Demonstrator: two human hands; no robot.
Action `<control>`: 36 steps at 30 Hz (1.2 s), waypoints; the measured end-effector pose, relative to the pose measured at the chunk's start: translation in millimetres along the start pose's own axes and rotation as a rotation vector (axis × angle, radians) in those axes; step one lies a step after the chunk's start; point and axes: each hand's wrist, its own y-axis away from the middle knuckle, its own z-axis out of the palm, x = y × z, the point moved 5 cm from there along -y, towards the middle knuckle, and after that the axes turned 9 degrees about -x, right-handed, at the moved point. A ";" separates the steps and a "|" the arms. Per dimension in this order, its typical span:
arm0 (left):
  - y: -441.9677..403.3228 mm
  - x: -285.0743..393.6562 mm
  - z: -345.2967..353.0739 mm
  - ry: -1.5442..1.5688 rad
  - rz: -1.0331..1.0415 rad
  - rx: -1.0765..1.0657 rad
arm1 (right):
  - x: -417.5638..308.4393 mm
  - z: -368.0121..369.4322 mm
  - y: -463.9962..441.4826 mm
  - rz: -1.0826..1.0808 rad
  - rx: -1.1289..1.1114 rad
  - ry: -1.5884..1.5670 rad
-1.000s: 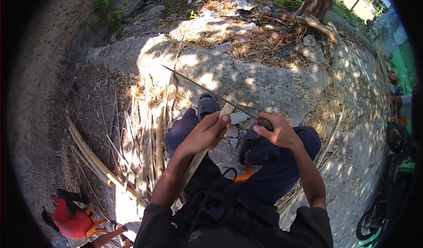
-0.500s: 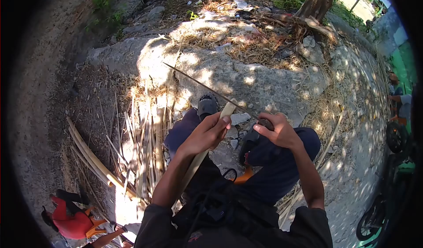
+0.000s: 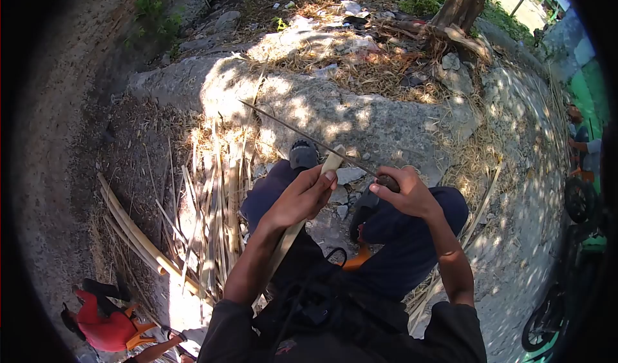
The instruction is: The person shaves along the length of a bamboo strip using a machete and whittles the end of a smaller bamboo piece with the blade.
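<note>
My left hand [image 3: 300, 199] is closed around a pale, flat bamboo strip [image 3: 333, 160] near its upper end. The strip's lower part runs down under my left forearm. In my right hand [image 3: 405, 192] is the dark, rounded handle of a long-bladed knife [image 3: 293, 128]. Its thin blade reaches up and left, crossing the strip's upper end just beyond my left fingers. Both hands are above my bent legs.
Long split bamboo strips [image 3: 215, 215] lie on the ground to the left, beside thicker curved bamboo pieces [image 3: 132, 231]. A stone slab [image 3: 367, 124] is ahead. A person in red [image 3: 106, 327] is at lower left. A tree trunk [image 3: 463, 5] and motorbikes [image 3: 544, 321] are on the right.
The knife blade has tilted slightly, its tip a little lower and further right. Both hands keep nearly the same place and grip.
</note>
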 end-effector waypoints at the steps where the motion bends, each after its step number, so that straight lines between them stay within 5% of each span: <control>1: -0.3 0.4 0.9 0.000 -0.001 -0.001 | 1.0 -0.3 0.3 0.001 0.000 -0.001; 19: 0.5 4.5 2.7 -0.003 -0.033 0.032 | -4.3 -3.5 0.6 0.038 -0.041 -0.025; 36: -45.6 104.2 -41.2 -0.432 -0.102 -0.129 | -25.2 -15.1 -11.9 -0.084 0.423 -0.041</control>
